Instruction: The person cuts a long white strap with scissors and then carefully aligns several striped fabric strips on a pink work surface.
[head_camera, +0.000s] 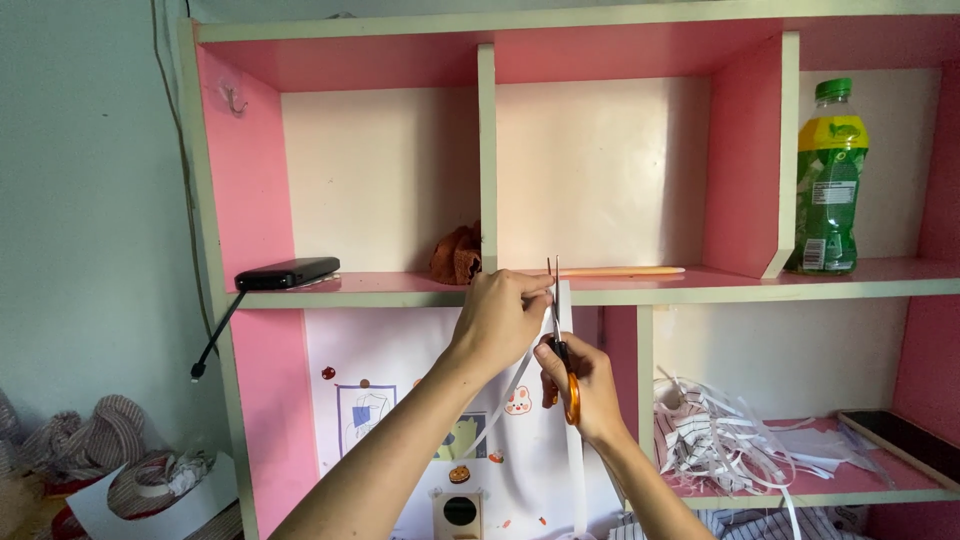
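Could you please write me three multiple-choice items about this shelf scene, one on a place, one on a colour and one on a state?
1. Where does the green bottle stand?
A. Upper right compartment
B. Lower left compartment
C. On the floor

2. What colour are the handles of the scissors?
A. Blue
B. Orange
C. Black

3. How are the scissors pointed?
A. Blades upward
B. Blades downward
C. Lying flat on the shelf

Answers:
1 A, it stands upright on the shelf board at far right.
2 B, orange loops show in the right hand.
3 A, the tips rise beside the white paper strip that the left hand pinches.
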